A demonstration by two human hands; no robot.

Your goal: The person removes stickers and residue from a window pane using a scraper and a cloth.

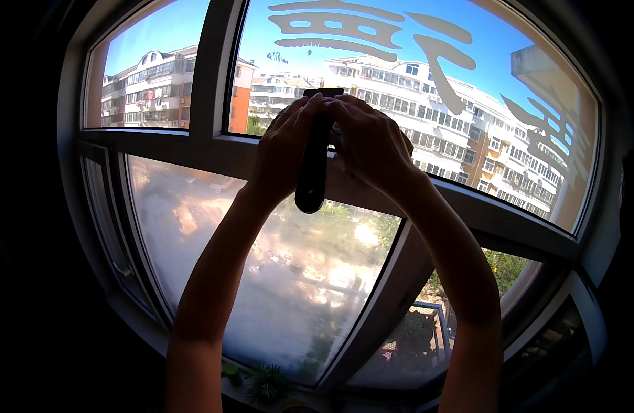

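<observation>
Both my arms reach up toward the window, and my hands meet near its middle crossbar. Between them is a black long-handled tool (313, 172) with a short flat head at its top end. Its handle points down, with a rounded end that has a small hole. My left hand (281, 144) is closed at the tool's upper left side. My right hand (372, 138) is closed on the other side, its fingers bent over near the head. Shadow hides most fingertips and the exact kind of tool. Behind the handle runs the window frame (227, 153).
The lower middle pane (262, 289) is hazy and streaked white. Large pale cut-out characters (337, 27) cover part of the upper pane. Below stand a spiky green plant (269, 384) and another small green thing (230, 370). Apartment buildings (427, 117) rise outside.
</observation>
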